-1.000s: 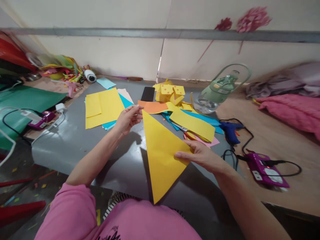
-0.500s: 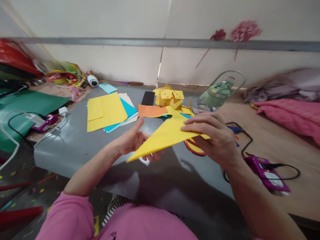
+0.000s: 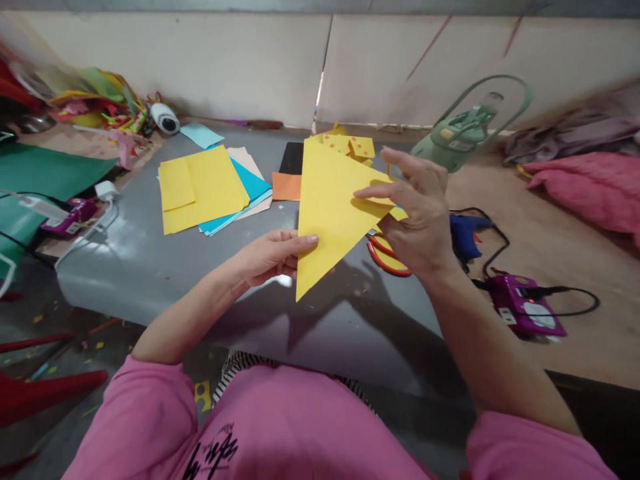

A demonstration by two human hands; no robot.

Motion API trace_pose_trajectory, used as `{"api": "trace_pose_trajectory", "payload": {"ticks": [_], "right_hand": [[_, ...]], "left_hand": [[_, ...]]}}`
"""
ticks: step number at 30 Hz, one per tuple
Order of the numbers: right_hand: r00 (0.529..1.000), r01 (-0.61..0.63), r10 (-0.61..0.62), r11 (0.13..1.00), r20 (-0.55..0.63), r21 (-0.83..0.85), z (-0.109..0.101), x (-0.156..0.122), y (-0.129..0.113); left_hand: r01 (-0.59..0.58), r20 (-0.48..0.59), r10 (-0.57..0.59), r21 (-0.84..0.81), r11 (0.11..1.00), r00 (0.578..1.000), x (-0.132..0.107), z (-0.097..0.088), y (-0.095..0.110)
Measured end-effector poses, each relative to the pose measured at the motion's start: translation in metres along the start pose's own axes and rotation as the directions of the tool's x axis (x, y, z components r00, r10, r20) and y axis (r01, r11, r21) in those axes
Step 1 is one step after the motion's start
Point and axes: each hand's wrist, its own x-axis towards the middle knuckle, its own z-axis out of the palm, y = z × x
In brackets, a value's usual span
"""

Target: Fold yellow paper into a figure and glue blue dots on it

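Note:
A yellow paper triangle [image 3: 333,210] is held up above the grey table [image 3: 150,267], one point down. My left hand [image 3: 273,257] pinches its left edge near the lower tip, thumb on the front. At the right corner my right hand [image 3: 417,213] grips the triangle with thumb and fingers, the other fingers spread. Red-handled scissors [image 3: 383,257] lie on the table just below my right hand.
A stack of yellow, blue and pale sheets [image 3: 205,187] lies at the back left. Behind the triangle sit an orange sheet [image 3: 286,187], a black phone [image 3: 291,159] and yellow folded pieces [image 3: 357,147]. At the right are a blue glue gun [image 3: 465,235], a purple device [image 3: 525,310] and a green jug [image 3: 467,130].
The triangle went from lying flat on the table, to tilted in the air, to upright and facing me. Both hands rose with it; the left moved to the lower edge.

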Motion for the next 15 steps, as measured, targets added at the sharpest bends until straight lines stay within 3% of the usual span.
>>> {"api": "trace_pose_trajectory", "payload": {"ticks": [3,6,8,10,11,13,15], "right_hand": [[0.998,-0.067,0.068,0.997,0.011,-0.043,-0.003,-0.006,-0.001],[0.960,-0.196,0.220,0.970,0.171,-0.147,-0.008,-0.023,0.006],[0.854,-0.264,0.363,0.920,0.373,-0.289,-0.010,-0.039,0.016],[0.653,-0.266,0.499,0.856,0.569,-0.444,-0.011,-0.056,0.025],[0.576,-0.251,0.530,0.839,0.622,-0.482,-0.011,-0.063,0.029],[0.526,-0.217,0.528,0.841,0.667,-0.495,-0.011,-0.074,0.034],[0.537,-0.198,0.504,0.855,0.676,-0.480,-0.012,-0.078,0.036]], "left_hand": [[-0.080,-0.051,0.079,-0.018,0.997,0.996,0.003,0.002,-0.002],[-0.175,-0.156,0.166,-0.049,0.983,0.974,0.006,0.002,-0.005],[-0.210,-0.209,0.197,-0.043,0.977,0.958,0.009,0.001,-0.007],[-0.234,-0.243,0.222,-0.024,0.972,0.944,0.011,-0.001,-0.007],[-0.249,-0.258,0.236,-0.017,0.968,0.937,0.013,-0.001,-0.008],[-0.279,-0.285,0.265,-0.010,0.960,0.921,0.015,-0.001,-0.009],[-0.306,-0.312,0.289,-0.007,0.952,0.905,0.018,0.001,-0.010]]}}
